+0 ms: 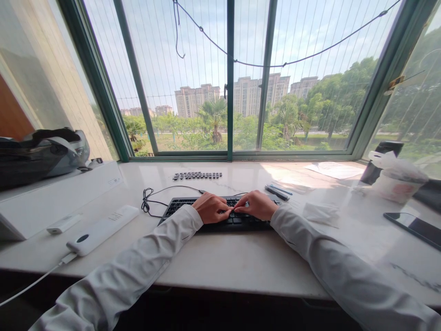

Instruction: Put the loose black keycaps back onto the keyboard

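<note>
A black keyboard [206, 226] lies across the middle of the white tabletop, with some of its keycaps off on the left part. Over its centre my left hand [212, 208] is curled closed, fingertips low against the keys. My right hand [257, 205] comes in from the other side in a pinch, its fingertips nearly meeting those of the left. Whatever sits between the fingertips is too small and hidden to name. Behind the keyboard, loose black keycaps [198, 175] are laid out in rows. The keyboard's black cable [148, 200] is bundled to its left.
Thin pen-like tools [277, 192] lie behind the keyboard's right end. A crumpled tissue [321, 213], a phone [415, 228] and a cup [396, 184] are on the right. Leftward are a white power bank [103, 230], a long white box [69, 188] and a dark bag [44, 151].
</note>
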The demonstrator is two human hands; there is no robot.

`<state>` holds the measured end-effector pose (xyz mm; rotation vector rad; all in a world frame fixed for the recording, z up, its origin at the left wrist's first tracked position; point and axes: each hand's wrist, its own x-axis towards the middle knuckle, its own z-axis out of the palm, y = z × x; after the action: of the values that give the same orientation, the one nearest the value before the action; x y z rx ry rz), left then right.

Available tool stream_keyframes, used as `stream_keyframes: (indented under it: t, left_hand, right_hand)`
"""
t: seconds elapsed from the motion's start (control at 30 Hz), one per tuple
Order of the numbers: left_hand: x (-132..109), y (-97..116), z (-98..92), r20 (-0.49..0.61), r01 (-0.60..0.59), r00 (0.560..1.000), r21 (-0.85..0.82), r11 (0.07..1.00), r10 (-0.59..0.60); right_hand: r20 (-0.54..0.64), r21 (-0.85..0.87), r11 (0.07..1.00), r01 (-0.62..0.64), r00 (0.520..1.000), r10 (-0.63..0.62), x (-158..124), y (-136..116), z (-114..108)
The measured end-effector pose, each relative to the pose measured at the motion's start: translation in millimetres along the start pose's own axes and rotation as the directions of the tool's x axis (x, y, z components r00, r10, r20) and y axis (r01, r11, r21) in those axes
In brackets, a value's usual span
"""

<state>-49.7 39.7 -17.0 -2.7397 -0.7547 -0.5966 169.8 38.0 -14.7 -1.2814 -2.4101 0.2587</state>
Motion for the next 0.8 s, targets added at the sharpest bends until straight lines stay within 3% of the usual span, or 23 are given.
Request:
stream_keyframes:
  t: [0.17,0.4,0.8]
  left_hand:
    - [-0.7,-0.9,0.7,-0.004,-0.019,1.0,-0.003,1.0,0.019]
    - [0.0,-1.2,-0.2,-0.006,0.005,1.0,0.012,1.0,-0.005]
    - [-0.5,-1.8,-0.3,-0.012,-0.005,1.0,0.016,1.0,0.006]
  right_hand:
    - [0.055,0.093,0.996,-0.016,0.998,0.011,0.9,1.5,-0.2]
    - [-0.008,0.036,0.999,-0.027,1.0,0.028,0.9,2.2,0.7]
    - [-0.012,0.014,1.0,-0.015,1.0,0.015,0.8,2.3,2.6]
